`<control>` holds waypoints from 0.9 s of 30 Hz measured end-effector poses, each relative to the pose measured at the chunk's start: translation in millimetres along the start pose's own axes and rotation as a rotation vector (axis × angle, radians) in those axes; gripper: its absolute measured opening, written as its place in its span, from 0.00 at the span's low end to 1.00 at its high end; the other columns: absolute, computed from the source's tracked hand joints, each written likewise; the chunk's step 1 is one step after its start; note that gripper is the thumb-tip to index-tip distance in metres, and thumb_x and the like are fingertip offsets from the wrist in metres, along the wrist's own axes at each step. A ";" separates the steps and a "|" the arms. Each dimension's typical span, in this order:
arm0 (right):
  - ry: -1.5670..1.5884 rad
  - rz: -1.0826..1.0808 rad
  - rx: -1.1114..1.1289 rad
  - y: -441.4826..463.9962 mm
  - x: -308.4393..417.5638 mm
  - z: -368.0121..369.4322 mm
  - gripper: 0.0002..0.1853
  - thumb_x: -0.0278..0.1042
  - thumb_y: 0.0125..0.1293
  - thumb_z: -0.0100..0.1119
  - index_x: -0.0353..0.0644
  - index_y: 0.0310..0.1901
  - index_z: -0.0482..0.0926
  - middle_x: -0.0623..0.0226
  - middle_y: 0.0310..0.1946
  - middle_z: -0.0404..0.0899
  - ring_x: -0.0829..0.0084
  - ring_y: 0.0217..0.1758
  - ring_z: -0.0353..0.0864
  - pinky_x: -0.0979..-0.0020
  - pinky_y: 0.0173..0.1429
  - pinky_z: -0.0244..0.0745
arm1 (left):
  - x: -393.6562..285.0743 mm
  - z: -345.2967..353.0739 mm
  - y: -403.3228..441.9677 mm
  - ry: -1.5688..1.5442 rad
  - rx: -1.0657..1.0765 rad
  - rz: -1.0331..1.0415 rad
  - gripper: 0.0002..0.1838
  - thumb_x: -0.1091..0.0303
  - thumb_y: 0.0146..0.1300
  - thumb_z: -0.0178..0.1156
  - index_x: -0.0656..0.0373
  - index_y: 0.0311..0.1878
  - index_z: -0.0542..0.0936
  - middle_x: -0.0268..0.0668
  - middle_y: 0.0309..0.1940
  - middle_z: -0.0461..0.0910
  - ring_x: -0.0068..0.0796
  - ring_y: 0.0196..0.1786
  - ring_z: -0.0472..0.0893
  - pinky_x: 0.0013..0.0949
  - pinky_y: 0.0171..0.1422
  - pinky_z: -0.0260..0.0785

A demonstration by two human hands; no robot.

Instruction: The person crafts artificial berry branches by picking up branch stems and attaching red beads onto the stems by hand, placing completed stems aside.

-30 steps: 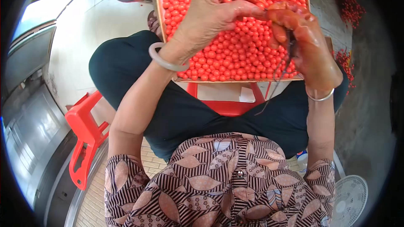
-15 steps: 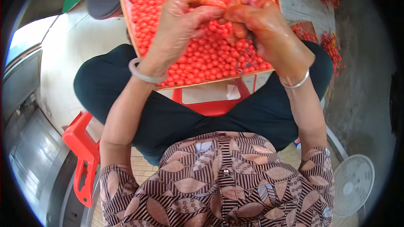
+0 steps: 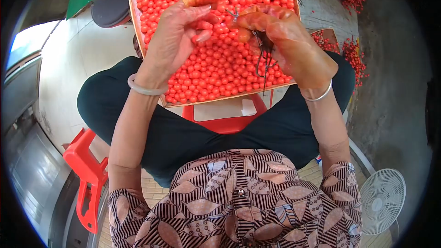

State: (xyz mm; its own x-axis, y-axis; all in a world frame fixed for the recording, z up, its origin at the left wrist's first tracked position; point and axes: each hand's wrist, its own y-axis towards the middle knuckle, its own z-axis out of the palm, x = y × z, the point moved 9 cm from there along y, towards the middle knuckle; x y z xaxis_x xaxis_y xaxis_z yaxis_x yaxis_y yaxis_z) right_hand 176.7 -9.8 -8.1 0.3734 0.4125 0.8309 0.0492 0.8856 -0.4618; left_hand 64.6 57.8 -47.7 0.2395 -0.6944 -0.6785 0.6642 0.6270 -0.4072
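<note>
in the head view, the right hand (image 3: 296, 41) pinches a short, forked grey twig (image 3: 233, 14) at its closed fingertips, dark wiry stems (image 3: 265, 66) trailing below its palm. the left hand (image 3: 172, 30) is just beside it, fingers parted, nothing clearly in them. so thin a twig seems to call for a light, exact pinch. under both hands, round, glossy red berries (image 3: 206, 71) fill a straight-edged box (image 3: 232, 95); beyond the slick, orange-tinted right hand lie bushy red sprays (image 3: 354, 62).

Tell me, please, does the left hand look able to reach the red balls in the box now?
Probably yes: the left hand is open over the red balls, the box has no lid on, and I see nothing blocking the way down.
</note>
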 end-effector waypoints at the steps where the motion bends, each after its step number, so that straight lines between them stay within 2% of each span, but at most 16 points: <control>1: -0.003 0.005 -0.010 -1.2 -0.6 0.4 0.11 0.33 0.60 0.54 0.33 0.36 0.79 0.68 0.24 0.77 0.82 0.22 0.69 0.80 0.26 0.64 | -0.5 -2.2 -1.0 0.019 -0.018 -0.002 0.12 0.72 0.62 0.53 0.67 0.47 0.74 0.38 0.31 0.78 0.14 0.25 0.71 0.17 0.23 0.56; 3: 0.002 0.036 0.009 -3.6 -2.3 4.6 0.11 0.33 0.61 0.54 0.33 0.36 0.79 0.68 0.23 0.77 0.82 0.22 0.69 0.80 0.25 0.63 | 0.1 -7.1 -2.3 0.077 -0.075 -0.020 0.13 0.72 0.61 0.55 0.66 0.47 0.74 0.36 0.30 0.78 0.13 0.25 0.70 0.15 0.21 0.55; 6: -0.043 0.066 0.070 -2.5 -8.5 6.6 0.11 0.33 0.61 0.54 0.32 0.36 0.79 0.69 0.22 0.76 0.82 0.20 0.69 0.80 0.24 0.62 | 9.2 -6.2 1.5 -0.003 -0.002 -0.062 0.11 0.69 0.61 0.57 0.65 0.44 0.76 0.31 0.26 0.76 0.10 0.24 0.70 0.13 0.18 0.52; 7: -0.067 0.069 0.094 -1.5 -10.5 7.9 0.11 0.34 0.61 0.53 0.32 0.36 0.79 0.69 0.22 0.75 0.82 0.20 0.69 0.81 0.24 0.61 | 10.9 -6.7 3.1 0.050 -0.045 -0.067 0.12 0.64 0.62 0.58 0.64 0.40 0.77 0.27 0.24 0.74 0.07 0.22 0.69 0.12 0.16 0.50; 11: -0.057 0.103 0.137 -4.1 -14.1 10.7 0.11 0.34 0.60 0.54 0.33 0.36 0.79 0.70 0.21 0.74 0.82 0.20 0.69 0.81 0.24 0.60 | 19.1 -0.7 1.1 0.019 0.025 -0.158 0.13 0.61 0.62 0.57 0.63 0.39 0.77 0.24 0.24 0.74 0.05 0.21 0.69 0.12 0.16 0.51; 14: -0.106 0.079 0.139 -4.4 -12.1 10.4 0.12 0.35 0.59 0.54 0.33 0.35 0.79 0.69 0.20 0.74 0.82 0.20 0.69 0.81 0.24 0.60 | 15.9 8.2 -2.9 0.021 0.057 -0.158 0.13 0.62 0.62 0.57 0.63 0.42 0.77 0.24 0.24 0.75 0.06 0.23 0.70 0.13 0.17 0.52; 15: -0.109 0.066 0.141 -4.5 -11.8 10.1 0.13 0.36 0.59 0.54 0.33 0.35 0.78 0.69 0.20 0.74 0.82 0.20 0.69 0.81 0.23 0.60 | 17.0 7.8 -4.9 0.027 0.053 -0.194 0.13 0.65 0.62 0.57 0.63 0.45 0.77 0.26 0.26 0.76 0.08 0.23 0.70 0.14 0.18 0.53; 18: -0.142 0.077 0.140 -3.1 -12.5 10.3 0.14 0.36 0.58 0.54 0.30 0.33 0.78 0.68 0.20 0.73 0.81 0.19 0.69 0.81 0.22 0.61 | 14.9 5.6 -6.7 0.064 0.045 -0.170 0.13 0.66 0.61 0.58 0.61 0.47 0.76 0.28 0.30 0.78 0.09 0.24 0.71 0.14 0.18 0.52; 19: -0.140 0.066 0.142 -2.8 -11.8 11.0 0.14 0.36 0.58 0.53 0.30 0.33 0.78 0.67 0.20 0.73 0.81 0.19 0.69 0.80 0.22 0.61 | 14.1 6.4 -6.6 0.056 0.074 -0.173 0.11 0.67 0.60 0.59 0.60 0.45 0.76 0.29 0.32 0.79 0.09 0.26 0.72 0.14 0.19 0.52; 22: -0.127 0.046 0.146 -2.9 -11.5 12.1 0.14 0.36 0.58 0.53 0.29 0.32 0.78 0.67 0.20 0.73 0.81 0.19 0.69 0.80 0.22 0.61 | 9.9 8.2 -7.5 0.109 0.067 -0.154 0.08 0.67 0.58 0.62 0.59 0.39 0.79 0.26 0.27 0.77 0.08 0.25 0.71 0.15 0.20 0.51; 27: -0.153 0.067 0.110 -5.4 -10.1 13.3 0.12 0.34 0.57 0.55 0.30 0.30 0.77 0.66 0.19 0.73 0.81 0.19 0.69 0.80 0.22 0.61 | 8.3 9.3 -6.8 0.118 0.108 -0.136 0.06 0.68 0.57 0.62 0.59 0.36 0.80 0.27 0.27 0.78 0.08 0.24 0.69 0.16 0.20 0.50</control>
State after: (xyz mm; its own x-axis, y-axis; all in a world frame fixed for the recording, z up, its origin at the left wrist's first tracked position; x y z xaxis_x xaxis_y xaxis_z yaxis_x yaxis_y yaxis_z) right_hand 160.4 -15.9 -9.8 0.2266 0.4919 0.8406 -0.0756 0.8693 -0.4884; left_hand 68.6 44.4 -44.9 0.0617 -0.7200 -0.6913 0.7583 0.4842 -0.4366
